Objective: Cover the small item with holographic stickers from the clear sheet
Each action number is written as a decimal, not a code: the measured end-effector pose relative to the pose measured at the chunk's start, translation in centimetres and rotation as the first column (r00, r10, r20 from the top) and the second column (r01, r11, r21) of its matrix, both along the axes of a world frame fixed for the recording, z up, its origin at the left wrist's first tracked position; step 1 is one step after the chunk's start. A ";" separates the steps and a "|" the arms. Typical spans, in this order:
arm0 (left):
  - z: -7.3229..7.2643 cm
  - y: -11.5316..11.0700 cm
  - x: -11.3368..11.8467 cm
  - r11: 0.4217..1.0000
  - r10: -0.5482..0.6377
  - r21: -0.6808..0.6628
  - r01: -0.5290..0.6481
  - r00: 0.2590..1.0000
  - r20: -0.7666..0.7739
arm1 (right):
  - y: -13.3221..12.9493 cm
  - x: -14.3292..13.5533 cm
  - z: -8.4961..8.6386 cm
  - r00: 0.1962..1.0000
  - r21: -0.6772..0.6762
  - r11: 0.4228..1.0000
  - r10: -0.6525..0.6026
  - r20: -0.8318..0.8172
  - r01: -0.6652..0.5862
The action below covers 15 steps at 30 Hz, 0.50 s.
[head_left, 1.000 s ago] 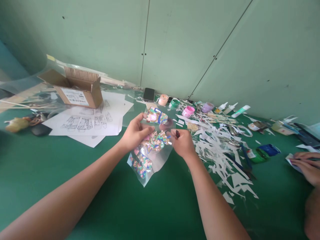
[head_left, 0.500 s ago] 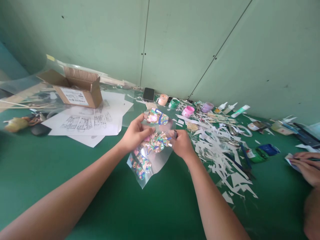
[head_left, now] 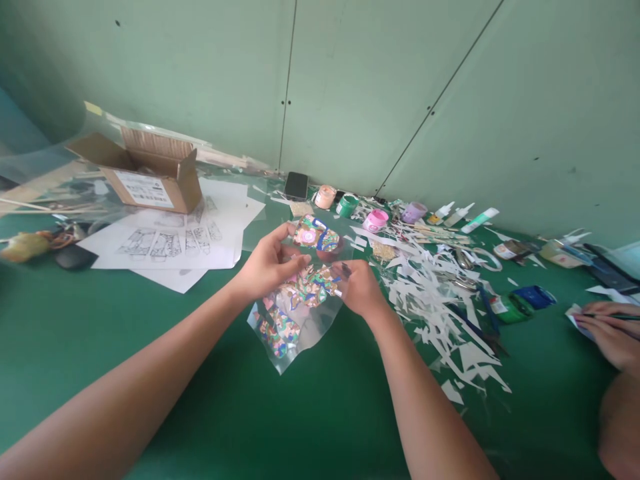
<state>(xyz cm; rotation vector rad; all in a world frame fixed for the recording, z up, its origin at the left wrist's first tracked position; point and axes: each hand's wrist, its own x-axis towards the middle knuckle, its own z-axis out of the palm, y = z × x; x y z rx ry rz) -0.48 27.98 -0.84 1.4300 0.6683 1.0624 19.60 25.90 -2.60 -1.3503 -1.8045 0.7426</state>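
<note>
The left hand (head_left: 270,263) is clamping a clear sheet (head_left: 323,327) near its left edge, the thumb lying across the surface. The right hand (head_left: 363,288) is meeting the opposite edge with its fingers bunched; whether it is pinching the film or a small dark item there cannot be told. The two hands are standing apart, with the sheet spanning the gap between them above the desk (head_left: 320,427).

The sheet is carrying multicoloured patterned sections. The upper section (head_left: 316,235) is showing just beyond the left fingertips, the middle section (head_left: 313,287) is lying directly between the hands, and the lower section (head_left: 279,330) is hanging below the left hand, toward the wearer. The lowest corner of the sheet is pointing down and slightly left.

Beyond the hands, open paint jars are standing near the wall, the pink jar (head_left: 376,220) and green jar (head_left: 347,205) among them. White paper scraps (head_left: 430,313) are lying to the right of the right hand. Printed sheets (head_left: 170,243) are lying left of the left hand, beside an open cardboard box (head_left: 150,183). At far right, another person's hand (head_left: 611,337) is resting on a small pale piece.
</note>
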 end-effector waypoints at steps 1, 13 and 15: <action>-0.1 0.0 0.0 1.000 -0.005 0.002 0.005 1.000 0.002 | 0.0 0.0 0.0 1.000 -0.008 1.000 0.003 -0.008 -0.003; -0.2 0.1 -0.1 0.999 -0.036 0.030 0.035 0.999 0.015 | -0.1 -0.1 0.3 0.998 -0.056 0.998 0.034 -0.053 -0.037; -0.1 0.1 -0.1 0.999 -0.045 0.024 0.045 0.999 0.004 | -0.1 -0.1 0.3 0.997 -0.069 0.996 0.045 -0.055 -0.049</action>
